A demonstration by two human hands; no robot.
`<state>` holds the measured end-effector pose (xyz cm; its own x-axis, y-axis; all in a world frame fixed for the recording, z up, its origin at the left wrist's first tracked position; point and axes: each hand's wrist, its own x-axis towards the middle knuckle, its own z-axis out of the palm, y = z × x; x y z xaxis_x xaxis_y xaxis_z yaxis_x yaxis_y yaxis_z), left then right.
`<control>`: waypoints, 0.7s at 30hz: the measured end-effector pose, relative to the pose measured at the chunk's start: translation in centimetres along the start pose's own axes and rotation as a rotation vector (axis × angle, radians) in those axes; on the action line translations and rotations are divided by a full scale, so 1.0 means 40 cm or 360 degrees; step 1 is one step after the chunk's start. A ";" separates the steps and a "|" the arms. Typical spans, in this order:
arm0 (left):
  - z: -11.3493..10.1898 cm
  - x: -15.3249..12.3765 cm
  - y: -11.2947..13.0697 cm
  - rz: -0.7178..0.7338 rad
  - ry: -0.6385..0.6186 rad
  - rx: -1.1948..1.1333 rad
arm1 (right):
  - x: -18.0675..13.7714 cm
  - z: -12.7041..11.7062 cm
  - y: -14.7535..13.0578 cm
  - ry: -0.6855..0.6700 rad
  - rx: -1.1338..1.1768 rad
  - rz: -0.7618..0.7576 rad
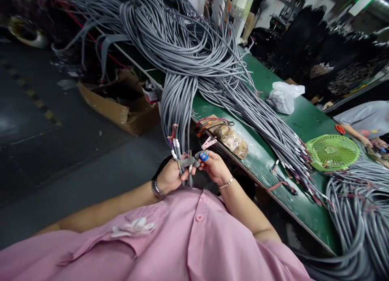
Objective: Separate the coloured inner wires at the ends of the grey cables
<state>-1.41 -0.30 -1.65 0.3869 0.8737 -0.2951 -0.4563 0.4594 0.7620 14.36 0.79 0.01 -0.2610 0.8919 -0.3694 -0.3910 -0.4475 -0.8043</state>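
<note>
My left hand point(170, 176) is closed around a few grey cable ends point(177, 145) whose stripped coloured wires stick up above my fingers. My right hand point(212, 165) pinches one cable tip close beside the left; blue and yellow finger covers point(203, 155) sit on its fingertips. Both hands hover off the bench edge, just above my pink shirt. The held cables run up into a thick grey cable bundle point(179, 98) that hangs over the green bench point(304, 119).
Big heaps of grey cable point(188, 37) cover the bench's far end and right side. A brown worn tool block point(231, 139), a pink clip point(209, 142), a white plastic bag point(284, 96) and a green fan grille point(332, 151) lie on the bench. A cardboard box point(121, 106) sits on the floor. Another person's arm point(361, 125) works at the right.
</note>
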 end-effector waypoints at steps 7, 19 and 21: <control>-0.006 0.005 -0.005 -0.0082 -0.0080 0.0089 | 0.012 0.017 0.005 0.0001 -0.0174 -0.0116; 0.045 -0.013 0.037 0.0160 0.0198 0.0130 | 0.027 -0.039 -0.019 0.0231 0.0034 -0.0132; 0.061 -0.010 0.052 0.0153 0.0205 0.0098 | 0.035 -0.031 -0.034 0.0174 0.0015 -0.0146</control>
<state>-0.55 -0.11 1.46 0.2359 0.9282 -0.2876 -0.4346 0.3655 0.8231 15.63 2.73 -0.01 -0.1262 0.9307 -0.3434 -0.4173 -0.3639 -0.8327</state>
